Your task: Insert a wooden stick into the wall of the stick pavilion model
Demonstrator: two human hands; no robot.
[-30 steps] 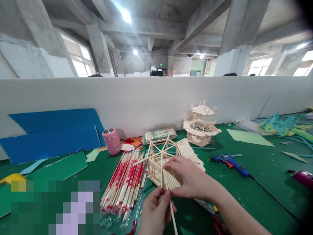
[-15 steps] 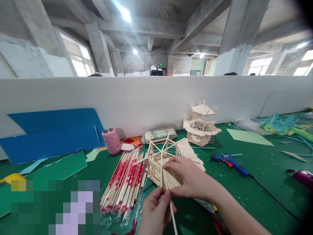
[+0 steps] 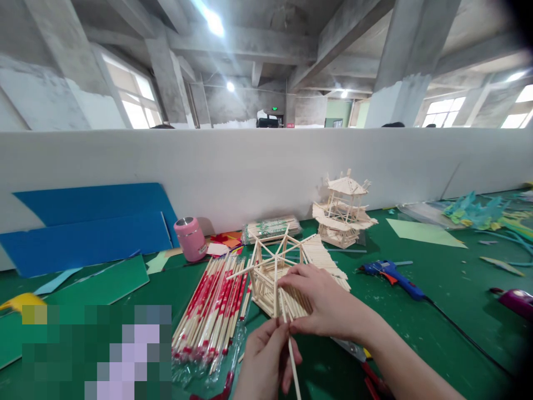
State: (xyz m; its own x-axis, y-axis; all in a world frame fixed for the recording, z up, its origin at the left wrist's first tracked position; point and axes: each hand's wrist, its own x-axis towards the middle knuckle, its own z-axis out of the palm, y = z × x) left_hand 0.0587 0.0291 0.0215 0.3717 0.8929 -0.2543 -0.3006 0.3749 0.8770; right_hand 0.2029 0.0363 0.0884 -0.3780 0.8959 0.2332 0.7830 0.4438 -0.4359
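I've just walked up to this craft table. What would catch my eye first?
Front and centre, the right hand rests on a half-built pale wooden stick pavilion frame, while the left hand pinches a thin wooden stick against it. Behind, near the white partition, stands a finished two-tier stick pagoda model. Left of the frame lies a bundle of red-and-white wrapped chopsticks.

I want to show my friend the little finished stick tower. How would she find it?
Follow the long white wall down to the green table. Right of the pink cup, beyond the blue glue gun, stands the finished stick pagoda. Unlike the roofless stick frame under the hands, it has two tiered roofs.
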